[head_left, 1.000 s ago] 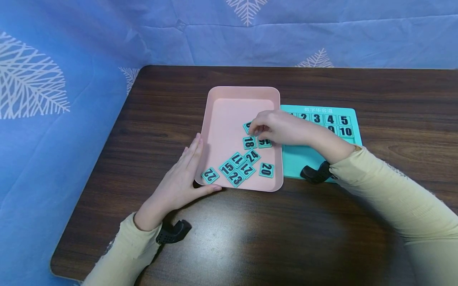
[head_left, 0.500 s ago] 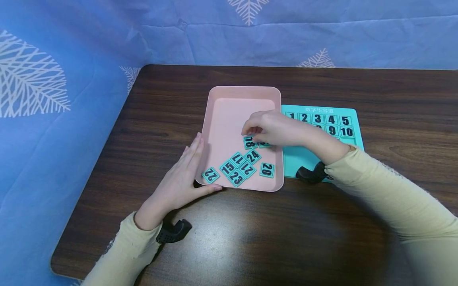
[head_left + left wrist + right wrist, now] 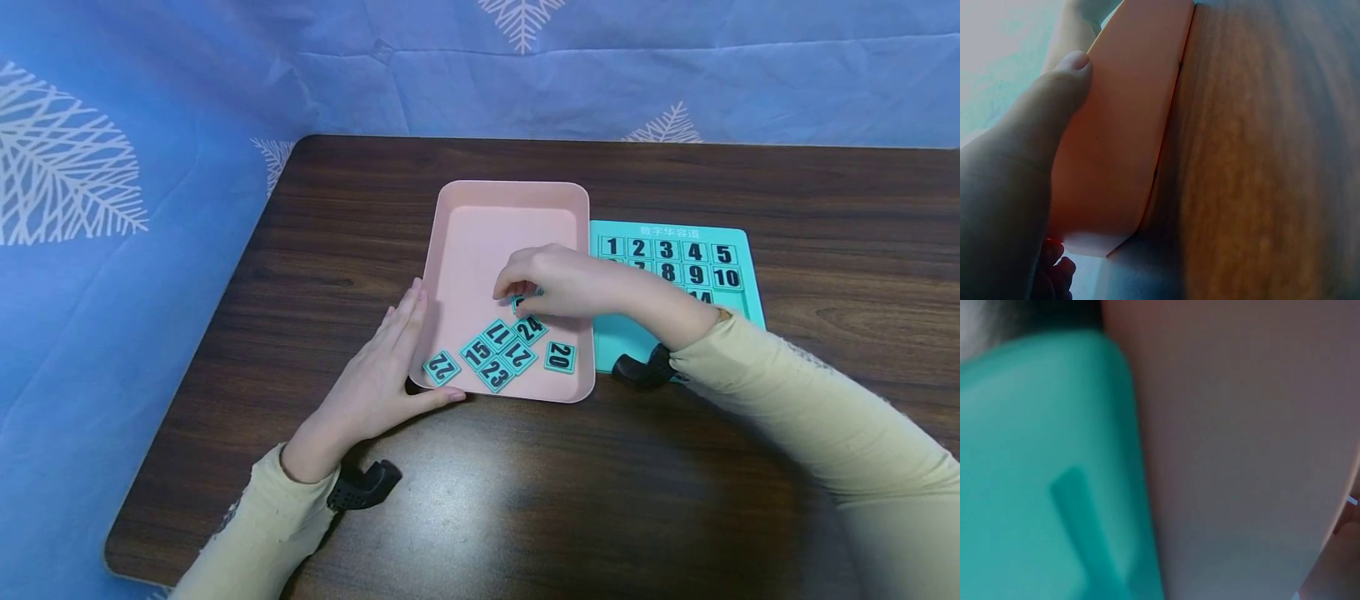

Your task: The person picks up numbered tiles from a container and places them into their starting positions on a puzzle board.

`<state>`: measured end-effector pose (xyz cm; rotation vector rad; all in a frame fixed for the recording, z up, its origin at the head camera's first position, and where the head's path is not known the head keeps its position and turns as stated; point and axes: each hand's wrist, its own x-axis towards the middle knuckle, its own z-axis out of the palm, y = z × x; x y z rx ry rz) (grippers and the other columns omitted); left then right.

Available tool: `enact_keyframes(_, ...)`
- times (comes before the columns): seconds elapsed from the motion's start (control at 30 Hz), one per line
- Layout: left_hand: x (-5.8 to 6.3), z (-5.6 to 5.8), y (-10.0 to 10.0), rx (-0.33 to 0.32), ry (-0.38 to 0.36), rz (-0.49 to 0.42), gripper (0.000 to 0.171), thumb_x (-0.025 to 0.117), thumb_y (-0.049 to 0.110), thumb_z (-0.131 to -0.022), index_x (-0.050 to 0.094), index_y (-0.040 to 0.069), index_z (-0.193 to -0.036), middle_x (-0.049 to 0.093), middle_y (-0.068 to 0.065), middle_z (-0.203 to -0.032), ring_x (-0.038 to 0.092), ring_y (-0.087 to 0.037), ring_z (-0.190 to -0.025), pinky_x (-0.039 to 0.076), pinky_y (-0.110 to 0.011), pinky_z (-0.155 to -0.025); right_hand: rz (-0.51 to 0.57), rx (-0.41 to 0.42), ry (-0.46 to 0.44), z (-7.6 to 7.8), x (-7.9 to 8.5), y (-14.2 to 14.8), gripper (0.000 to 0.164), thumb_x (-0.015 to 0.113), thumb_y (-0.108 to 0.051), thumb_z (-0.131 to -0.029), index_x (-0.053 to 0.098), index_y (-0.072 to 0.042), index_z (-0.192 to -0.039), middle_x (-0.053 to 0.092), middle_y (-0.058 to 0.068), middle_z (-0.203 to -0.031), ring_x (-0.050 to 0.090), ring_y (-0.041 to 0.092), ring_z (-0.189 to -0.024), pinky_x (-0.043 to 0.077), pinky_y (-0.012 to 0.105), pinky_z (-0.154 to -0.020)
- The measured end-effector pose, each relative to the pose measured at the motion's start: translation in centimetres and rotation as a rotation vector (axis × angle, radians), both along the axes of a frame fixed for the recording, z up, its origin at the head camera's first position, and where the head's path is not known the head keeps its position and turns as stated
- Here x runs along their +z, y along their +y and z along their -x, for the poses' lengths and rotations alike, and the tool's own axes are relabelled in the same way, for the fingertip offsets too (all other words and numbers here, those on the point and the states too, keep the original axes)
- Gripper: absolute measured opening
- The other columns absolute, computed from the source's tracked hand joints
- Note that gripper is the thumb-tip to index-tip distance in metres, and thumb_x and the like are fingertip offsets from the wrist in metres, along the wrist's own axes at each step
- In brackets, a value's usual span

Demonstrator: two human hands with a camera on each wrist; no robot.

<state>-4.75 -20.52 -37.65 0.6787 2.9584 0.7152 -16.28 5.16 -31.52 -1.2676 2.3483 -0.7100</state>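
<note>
A pink tray (image 3: 480, 217) holds several teal number tiles, among them 24 (image 3: 529, 328), 15 (image 3: 476, 352), 23 (image 3: 495, 374), 20 (image 3: 560, 357) and a 22 (image 3: 441, 367) apart at the left. My left hand (image 3: 375, 375) rests along the tray's left side with straight fingers, its thumb at the front rim. In the left wrist view the thumb (image 3: 1069, 81) lies against the tray's outer wall (image 3: 1125, 125). Bent fingers of my right hand (image 3: 551, 279) reach down over a mostly covered tile (image 3: 517, 303); I cannot tell whether they pinch it.
A teal number board (image 3: 630, 342) stands against the tray's right side, with numbered tiles in its upper rows; my right forearm crosses it. In the right wrist view the board (image 3: 1035, 456) is blurred. Beneath everything is a dark wooden table (image 3: 480, 500), with a blue cloth (image 3: 450, 92) behind.
My right hand has shifted slightly left and toward the front, now covering most of tile 18. More of the board's numbers show. My left hand has stayed in place.
</note>
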Motion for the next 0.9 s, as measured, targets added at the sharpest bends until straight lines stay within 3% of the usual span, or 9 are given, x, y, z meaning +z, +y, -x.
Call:
enact_keyframes(0.23,0.1,-0.1,-0.1,-0.007,0.004,-0.006,0.116,0.066,0.065,-0.077,-0.002,0.010,-0.154,-0.004,-0.005,-0.160,0.003,-0.017,-0.145,0.015,-0.043,-0.116,-0.012,0.113,-0.011,-0.8,0.3,-2.0,0.026,0.076,-0.010,-0.083,0.069,-0.007,-0.107,0.065,0.002,-0.099,0.056,0.014,-0.088,0.050,0.029,-0.081)
enact_keyframes(0.4,0.0,0.0,-0.1,-0.017,0.002,-0.011,0.115,0.067,0.063,-0.078,-0.001,0.009,-0.154,-0.005,-0.005,-0.160,0.004,-0.017,-0.145,0.014,-0.043,-0.116,-0.052,0.131,-0.027,-1.5,-0.5,-3.1,0.026,0.075,-0.011,-0.084,0.069,-0.007,-0.109,0.064,0.001,-0.099,0.055,0.014,-0.087,0.049,0.024,-0.080)
enact_keyframes(0.7,0.2,0.0,-0.1,-0.017,0.013,-0.004,0.114,0.062,0.068,-0.079,-0.001,0.008,-0.153,-0.005,-0.004,-0.160,0.004,-0.016,-0.145,0.015,-0.042,-0.116,-0.084,0.226,0.097,-2.2,-1.4,-3.8,0.025,0.073,-0.013,-0.085,0.071,-0.006,-0.109,0.065,0.003,-0.102,0.058,0.015,-0.095,0.049,0.023,-0.084)
enact_keyframes(0.9,0.1,0.0,0.0,-0.010,0.007,-0.006,0.113,0.060,0.069,-0.079,0.000,0.008,-0.154,-0.004,-0.004,-0.160,0.004,-0.015,-0.145,0.015,-0.041,-0.116,-0.066,0.216,0.106,-2.4,-1.3,-3.7,0.017,0.075,-0.012,-0.084,0.069,-0.008,-0.099,0.062,0.000,-0.094,0.055,0.016,-0.089,0.048,0.024,-0.079)
